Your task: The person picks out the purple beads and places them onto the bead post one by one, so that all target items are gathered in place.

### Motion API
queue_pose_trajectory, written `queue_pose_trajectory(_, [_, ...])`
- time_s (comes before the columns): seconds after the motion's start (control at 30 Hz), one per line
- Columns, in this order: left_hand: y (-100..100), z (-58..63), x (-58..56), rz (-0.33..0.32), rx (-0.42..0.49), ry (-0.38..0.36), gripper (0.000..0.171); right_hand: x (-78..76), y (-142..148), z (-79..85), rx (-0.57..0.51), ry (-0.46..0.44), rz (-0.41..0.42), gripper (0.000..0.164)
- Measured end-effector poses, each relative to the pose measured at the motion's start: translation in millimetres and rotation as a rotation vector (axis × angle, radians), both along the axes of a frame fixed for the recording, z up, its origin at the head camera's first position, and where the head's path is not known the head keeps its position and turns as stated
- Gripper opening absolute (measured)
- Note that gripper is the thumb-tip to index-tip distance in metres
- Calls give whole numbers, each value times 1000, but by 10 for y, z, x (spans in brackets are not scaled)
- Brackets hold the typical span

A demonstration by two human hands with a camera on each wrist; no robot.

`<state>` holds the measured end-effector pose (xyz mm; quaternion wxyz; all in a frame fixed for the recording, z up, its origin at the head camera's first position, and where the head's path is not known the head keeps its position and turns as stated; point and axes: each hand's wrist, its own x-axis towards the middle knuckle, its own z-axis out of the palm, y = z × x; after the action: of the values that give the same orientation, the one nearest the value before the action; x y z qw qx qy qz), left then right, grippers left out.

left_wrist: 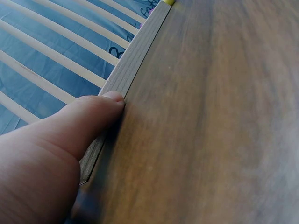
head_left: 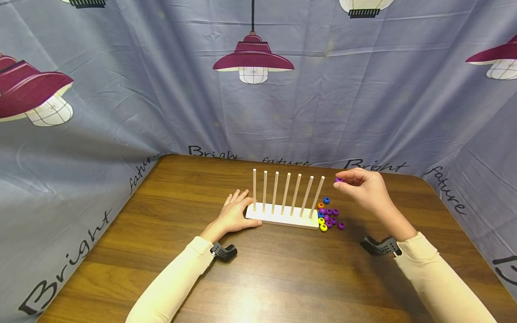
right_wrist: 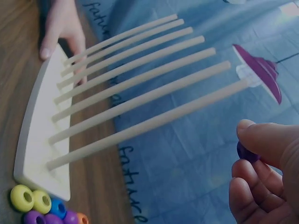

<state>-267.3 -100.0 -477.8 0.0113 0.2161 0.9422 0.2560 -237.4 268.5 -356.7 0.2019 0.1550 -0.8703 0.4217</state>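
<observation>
A pale wooden peg rack (head_left: pixel 282 218) stands on the table, several upright bare pegs rising from its long base. My left hand (head_left: pixel 233 216) holds the base's left end, the thumb (left_wrist: pixel 105 109) along its front edge and the other fingers at the far side. Up by the top of the rightmost peg (right_wrist: pixel 154 123), my right hand (head_left: pixel 369 190) pinches a purple bead (right_wrist: pixel 245 152) between thumb and fingers, apart from the peg. Loose beads lie against the rack's right end: yellow (head_left: pixel 323 228), purple (head_left: pixel 341 226), blue (head_left: pixel 326 200) and orange (head_left: pixel 321 205).
The brown wooden table (head_left: pixel 258 273) reaches well past the rack on both sides. Behind it hangs a blue-grey curtain (head_left: pixel 282 116) printed with lamps and lettering. A black wrist mount (head_left: pixel 224 252) sits on the left wrist and another black mount (head_left: pixel 379 246) on the right.
</observation>
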Motion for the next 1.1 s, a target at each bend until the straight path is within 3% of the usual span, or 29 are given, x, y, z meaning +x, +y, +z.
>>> queue_pose_trajectory(0.7, [2, 0, -1, 3, -5, -5, 75, -25, -218, 312, -110, -128, 123, 24])
queue_pose_trajectory(1.1, [1, -7, -2, 1, -5, -4, 75, -32, -312, 323, -85, -112, 172, 24])
